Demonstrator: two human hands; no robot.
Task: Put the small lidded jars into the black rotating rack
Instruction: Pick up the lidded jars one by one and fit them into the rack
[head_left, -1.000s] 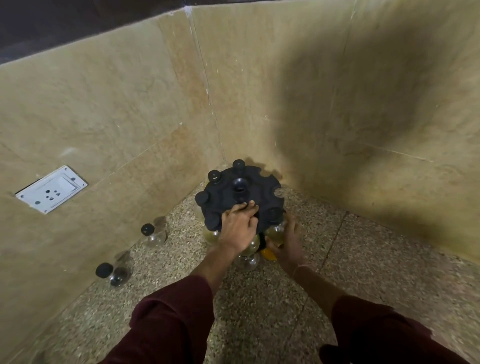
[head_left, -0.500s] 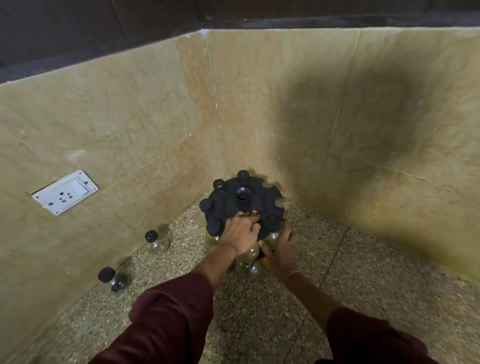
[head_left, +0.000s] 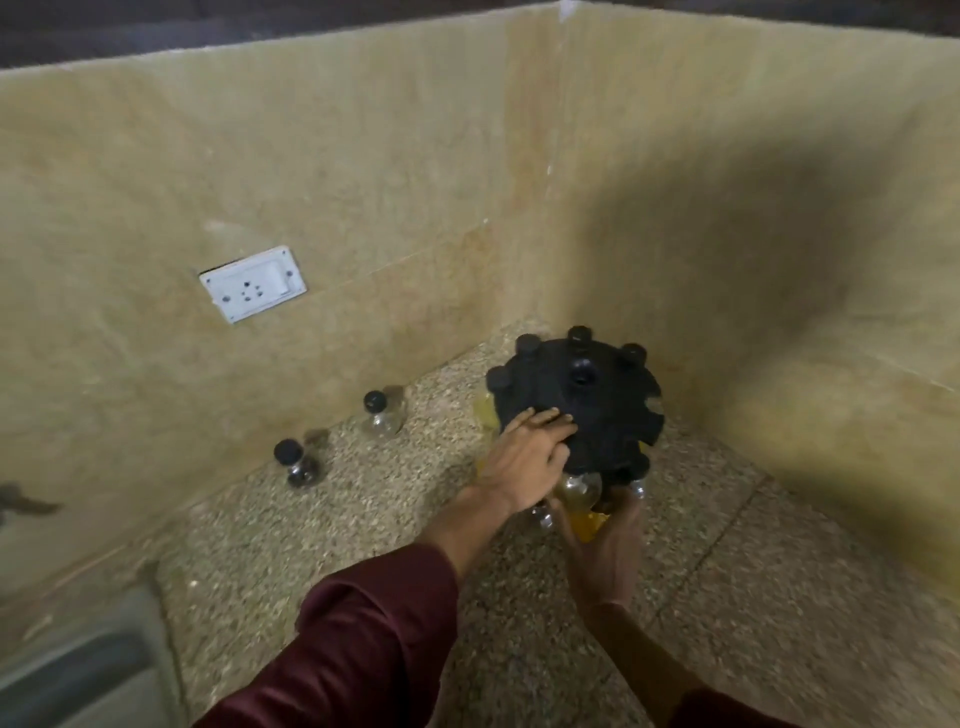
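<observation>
The black rotating rack stands in the corner of the speckled counter, with several black-lidded jars hanging in its rim slots. My left hand rests flat on the rack's near-left top edge. My right hand is lower, cupped around a clear round jar at the rack's front, under the rim. Two more small jars with black lids stand loose by the left wall: one jar nearer the rack, the other jar further left.
Beige stone walls close the corner behind and to the right of the rack. A white wall socket sits on the left wall. A steel sink edge shows at the bottom left. A dark faucet tip pokes in at the far left.
The view has swung left, so the rack now sits to the right. My left hand stays on the rack top; my right hand has dropped lower under the front jar.
</observation>
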